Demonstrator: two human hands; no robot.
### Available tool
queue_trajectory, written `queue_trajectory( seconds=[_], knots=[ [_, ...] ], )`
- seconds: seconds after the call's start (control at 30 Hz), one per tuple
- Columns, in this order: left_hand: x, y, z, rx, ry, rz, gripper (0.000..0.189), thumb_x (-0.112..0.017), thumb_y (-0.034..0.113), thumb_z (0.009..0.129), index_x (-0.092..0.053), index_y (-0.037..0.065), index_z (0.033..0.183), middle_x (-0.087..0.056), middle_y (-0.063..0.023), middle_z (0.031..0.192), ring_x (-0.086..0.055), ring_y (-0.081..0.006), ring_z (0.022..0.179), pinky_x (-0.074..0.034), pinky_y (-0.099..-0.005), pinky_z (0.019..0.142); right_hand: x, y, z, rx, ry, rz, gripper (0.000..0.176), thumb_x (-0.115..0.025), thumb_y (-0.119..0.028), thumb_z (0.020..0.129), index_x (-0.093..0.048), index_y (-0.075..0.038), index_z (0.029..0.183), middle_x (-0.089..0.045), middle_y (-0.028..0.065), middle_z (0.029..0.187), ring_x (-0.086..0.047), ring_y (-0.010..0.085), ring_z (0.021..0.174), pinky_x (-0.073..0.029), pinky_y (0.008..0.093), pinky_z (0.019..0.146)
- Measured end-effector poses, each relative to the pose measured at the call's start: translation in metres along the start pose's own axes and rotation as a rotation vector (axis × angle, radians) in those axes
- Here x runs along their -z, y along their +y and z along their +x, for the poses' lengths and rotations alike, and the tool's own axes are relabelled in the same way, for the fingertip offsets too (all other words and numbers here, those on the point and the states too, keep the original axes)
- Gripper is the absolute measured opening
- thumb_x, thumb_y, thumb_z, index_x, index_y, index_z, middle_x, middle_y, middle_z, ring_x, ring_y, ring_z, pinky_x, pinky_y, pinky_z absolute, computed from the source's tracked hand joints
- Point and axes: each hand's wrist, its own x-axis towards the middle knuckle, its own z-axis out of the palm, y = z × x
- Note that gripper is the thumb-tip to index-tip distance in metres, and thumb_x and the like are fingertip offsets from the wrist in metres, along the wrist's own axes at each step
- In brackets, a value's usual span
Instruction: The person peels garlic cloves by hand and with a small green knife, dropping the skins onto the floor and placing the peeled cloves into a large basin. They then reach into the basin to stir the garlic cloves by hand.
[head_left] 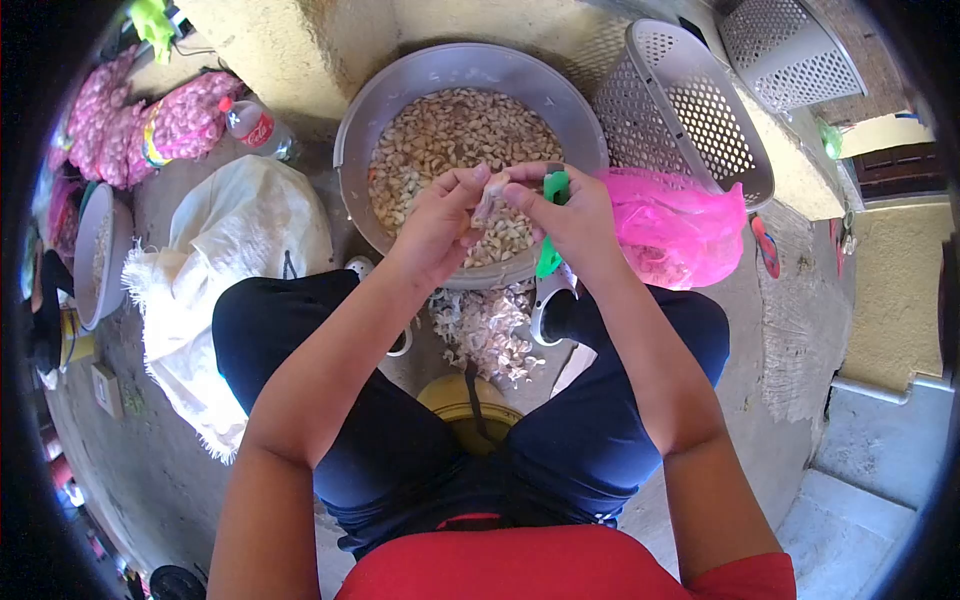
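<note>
Over a wide grey basin (350, 190) full of peeled garlic cloves (465, 125), my two hands meet. My left hand (440, 218) is closed, its thumb and fingers pinching a garlic clove (490, 200) with pale, papery skin hanging from it. My right hand (572, 215) wraps round a green-handled tool (552, 225) that looks like a small knife; its blade cannot be made out. The right thumb and forefinger tips touch the same clove. Below the basin, between my shoes, lies a heap of garlic peelings (490, 330).
To the right are a pink plastic bag (675, 230) and a grey perforated basket (690, 110). On the left stand a white woven sack (240, 220), a cola bottle (258, 128), net bags of garlic (150, 125) and another basin (100, 255). A yellow bucket (455, 400) is beneath me.
</note>
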Motion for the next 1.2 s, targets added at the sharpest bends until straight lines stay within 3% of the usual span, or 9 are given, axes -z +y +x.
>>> queue_trajectory(
  seconds=[0.07, 0.37, 0.57, 0.77, 0.87, 0.97, 1.07, 1.17, 1.2],
  knots=[
    [-0.002, 0.0, -0.002, -0.081, 0.037, 0.029, 0.012, -0.057, 0.019, 0.082, -0.052, 0.009, 0.083, -0.05, 0.0029, 0.064, -0.045, -0.0025, 0.053, -0.031, -0.0153, 0.038, 0.001, 0.0, 0.0, -0.018, 0.02, -0.012, 0.019, -0.065, -0.019, 0.075, -0.062, -0.003, 0.086, -0.056, -0.0004, 0.06, -0.047, 0.005, 0.044, -0.039, 0.0194, 0.04],
    [0.002, -0.008, 0.002, -0.259, 0.124, 0.164, 0.014, -0.061, 0.017, 0.079, -0.053, 0.006, 0.078, -0.055, -0.0023, 0.066, -0.044, -0.0037, 0.049, -0.032, -0.0163, 0.041, 0.001, 0.012, 0.005, -0.139, -0.01, 0.132, 0.018, -0.064, -0.019, 0.076, -0.062, -0.002, 0.082, -0.054, 0.0005, 0.058, -0.048, 0.0068, 0.042, -0.038, 0.0213, 0.038],
    [0.001, -0.007, -0.002, -0.226, 0.075, 0.204, 0.009, -0.057, 0.016, 0.082, -0.053, 0.008, 0.081, -0.055, 0.0009, 0.07, -0.049, -0.0049, 0.056, -0.033, -0.0155, 0.042, -0.008, 0.014, 0.0, -0.067, 0.093, 0.036, 0.016, -0.062, -0.017, 0.076, -0.061, -0.001, 0.078, -0.054, 0.0006, 0.057, -0.047, 0.0063, 0.041, -0.038, 0.0211, 0.039],
    [0.002, -0.01, 0.0, -0.117, -0.003, -0.002, 0.012, -0.053, 0.021, 0.085, -0.053, 0.008, 0.085, -0.054, 0.0019, 0.072, -0.047, -0.0023, 0.055, -0.032, -0.0132, 0.039, -0.011, 0.015, 0.0, 0.001, 0.084, 0.058, 0.016, -0.063, -0.017, 0.075, -0.061, -0.003, 0.081, -0.055, 0.0, 0.062, -0.049, 0.0043, 0.046, -0.038, 0.0193, 0.04],
    [0.0, -0.005, 0.001, -0.062, 0.014, -0.068, 0.014, -0.052, 0.023, 0.086, -0.052, 0.009, 0.086, -0.054, 0.0018, 0.074, -0.046, -0.0014, 0.055, -0.033, -0.0128, 0.039, -0.011, -0.001, -0.004, -0.028, -0.028, 0.093, 0.018, -0.064, -0.017, 0.074, -0.061, -0.003, 0.087, -0.057, 0.0035, 0.071, -0.054, 0.0089, 0.055, -0.042, 0.0222, 0.048],
    [-0.008, -0.002, -0.002, -0.063, 0.028, -0.071, 0.016, -0.053, 0.025, 0.085, -0.052, 0.009, 0.086, -0.053, 0.0023, 0.074, -0.044, -0.0016, 0.054, -0.032, -0.0139, 0.038, -0.013, 0.013, 0.0, 0.343, 0.015, -0.202, 0.024, -0.065, -0.017, 0.073, -0.06, -0.004, 0.092, -0.058, 0.0075, 0.078, -0.056, 0.0162, 0.065, -0.045, 0.0269, 0.06],
    [0.001, -0.007, 0.004, -0.076, 0.044, 0.046, 0.016, -0.055, 0.024, 0.084, -0.052, 0.008, 0.086, -0.052, 0.0023, 0.071, -0.042, -0.002, 0.051, -0.03, -0.015, 0.038, -0.009, 0.017, 0.002, 0.302, 0.036, -0.225, 0.027, -0.065, -0.016, 0.072, -0.059, -0.004, 0.095, -0.058, 0.0104, 0.079, -0.057, 0.021, 0.073, -0.044, 0.0302, 0.068],
    [0.006, -0.005, 0.004, -0.165, 0.1, 0.185, 0.019, -0.062, 0.022, 0.079, -0.052, 0.007, 0.084, -0.05, 0.0012, 0.065, -0.042, -0.0025, 0.051, -0.029, -0.0164, 0.04, -0.006, 0.017, 0.002, 0.185, -0.015, -0.158, 0.025, -0.064, -0.014, 0.076, -0.058, -0.007, 0.099, -0.051, -0.0029, 0.065, -0.044, 0.0037, 0.051, -0.037, 0.0174, 0.045],
    [0.004, -0.003, 0.003, -0.183, 0.124, 0.227, 0.019, -0.063, 0.022, 0.078, -0.053, 0.007, 0.083, -0.049, 0.0017, 0.062, -0.041, -0.0022, 0.05, -0.029, -0.0162, 0.04, -0.006, 0.016, 0.001, 0.185, -0.005, -0.18, 0.024, -0.064, -0.014, 0.076, -0.058, -0.007, 0.099, -0.051, -0.0027, 0.065, -0.044, 0.0038, 0.051, -0.037, 0.0177, 0.045]
  ],
)
